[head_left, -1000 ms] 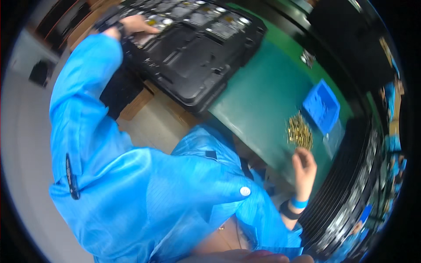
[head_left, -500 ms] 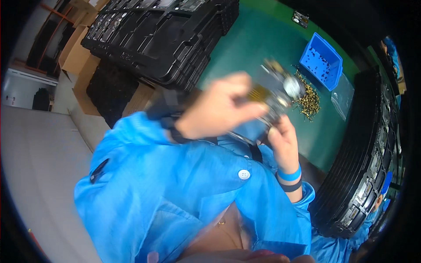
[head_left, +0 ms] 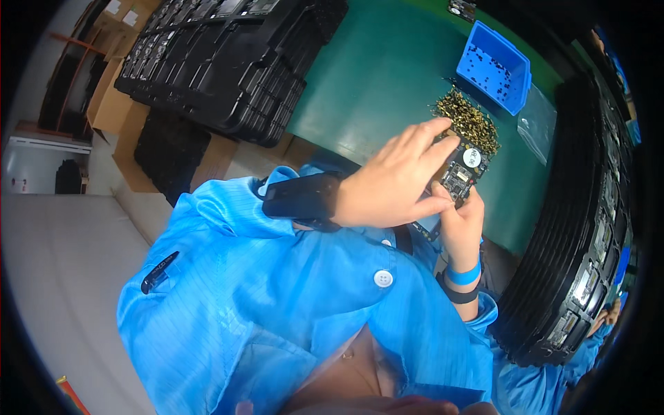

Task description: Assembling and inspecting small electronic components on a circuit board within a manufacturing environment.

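Note:
Both my hands are on a circuit board [head_left: 458, 181] with dark parts and a round white sticker, held tilted in front of my chest. My left hand [head_left: 391, 183] reaches across from the left, its thumb and fingers bent around the board's left side. At the lower right edge, my right hand [head_left: 462, 225] grips the board with its thumb on top. Below the left thumb shows the edge of a flat grey-blue piece [head_left: 427, 225]; whether it belongs to the board I cannot tell. Just beyond the board lies a heap of small brass-coloured parts [head_left: 474, 119].
A blue bin [head_left: 499, 47] with small dark pieces stands behind the heap on the green tabletop [head_left: 373, 76]. Beside it lies a clear plastic bag [head_left: 536, 131]. Stacked black trays [head_left: 214, 83] rise at left, more trays [head_left: 546, 277] at right. Another person's hand [head_left: 609, 315] shows far right.
The board, blurred before, is now steady and has moved slightly right. My left hand has moved right, its fingers now over the board's left side. The view has shifted a little.

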Tool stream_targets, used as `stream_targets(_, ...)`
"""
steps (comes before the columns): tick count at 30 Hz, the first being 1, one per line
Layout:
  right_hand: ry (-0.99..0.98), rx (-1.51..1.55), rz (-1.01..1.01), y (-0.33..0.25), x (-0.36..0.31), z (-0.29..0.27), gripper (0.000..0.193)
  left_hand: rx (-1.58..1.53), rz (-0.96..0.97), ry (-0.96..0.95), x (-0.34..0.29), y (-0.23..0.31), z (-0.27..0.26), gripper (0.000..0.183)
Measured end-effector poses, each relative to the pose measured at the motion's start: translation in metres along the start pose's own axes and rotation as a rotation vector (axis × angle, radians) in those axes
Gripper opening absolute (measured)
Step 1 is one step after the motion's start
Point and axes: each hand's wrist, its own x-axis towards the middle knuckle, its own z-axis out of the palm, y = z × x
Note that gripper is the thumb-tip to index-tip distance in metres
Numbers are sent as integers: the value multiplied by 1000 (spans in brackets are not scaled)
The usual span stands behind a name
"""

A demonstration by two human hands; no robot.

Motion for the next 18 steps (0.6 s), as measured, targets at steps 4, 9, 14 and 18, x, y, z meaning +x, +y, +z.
stream_targets(4,-43,-82,-2,-9,0,-2,19,45,84,79,10,-7,-9,45)
stream_targets(9,-196,-29,129,-16,-2,-6,17,190,289,-5,33,-11,-17,25)
stream_targets(14,-147,-112,97,-26,0,-7,17,267,373,-114,40,-22,-18,25)
stream_targets(18,-94,-243,34,-25,-3,-7,17,317,401,-181,42,-20,-17,25)
